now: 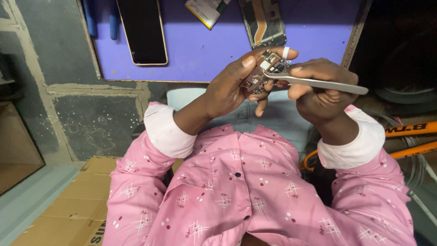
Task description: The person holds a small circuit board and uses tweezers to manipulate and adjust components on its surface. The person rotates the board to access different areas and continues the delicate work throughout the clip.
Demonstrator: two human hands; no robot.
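Purple matting covers the table (205, 50) at the top of the view, with rough grey wall below its edge and flattened cardboard (77, 205) on the floor at the lower left. On the mat lie a dark phone (142, 29), an opened phone frame (263, 20) with an orange flex strip, and a flat pale part (205, 9) at the top edge.

Both hands are raised off the table, in front of the pink patterned shirt. The left hand (232, 86) is closed around a small circuit board (264, 70) — thumb on the near side, fingers curled behind it, the forefinger stretched over the top with a white band near its tip. The board stands tilted, its long axis running from lower left to upper right, its populated face turned towards the camera.

The right hand (323, 89) is closed in a pinch on metal tweezers (314, 82). Their long axis lies nearly level, pointing left — the rear end sticks out past the hand to the right, while the tips reach the upper right part of the board, touching it or very nearly so. The board thus lies just left of the right hand, in line with the tweezers. Whether the tips grip anything is too small to tell.

Orange tubing (409, 130) shows at the right.
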